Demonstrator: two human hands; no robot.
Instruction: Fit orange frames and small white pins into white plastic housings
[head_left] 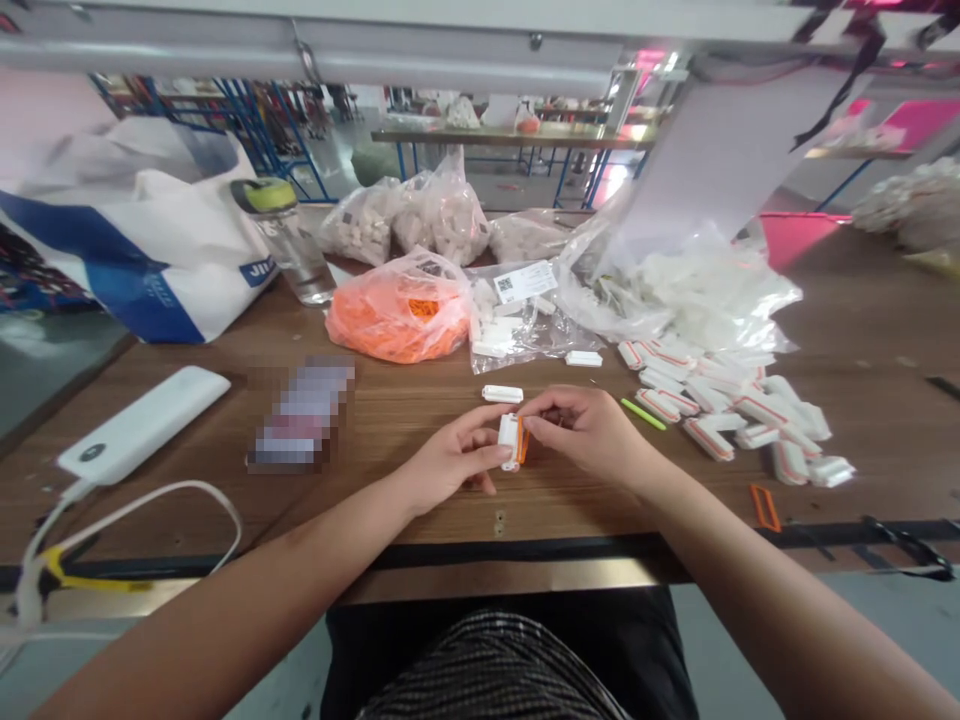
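Observation:
Near the table's front edge, my left hand [461,455] grips a small white plastic case [508,440] between thumb and fingers. My right hand [581,425] pinches a thin orange rectangular ring [523,440] against the case's right side. Whether the ring is seated in the case, I cannot tell. Just beyond my hands lies another white plastic piece [502,394], with a similar white piece [583,358] farther back. To the right of my right hand is a green stick-like tool [643,414]. A loose orange ring [765,507] lies near the front edge at right.
Several white cases with orange trim [709,438] are heaped at right. Behind stand a bag of orange parts [405,320], a clear bag of white pieces [499,325] and a water bottle [296,250]. At left lie a phone [304,410], a white power bank [146,420] and its cable [172,487].

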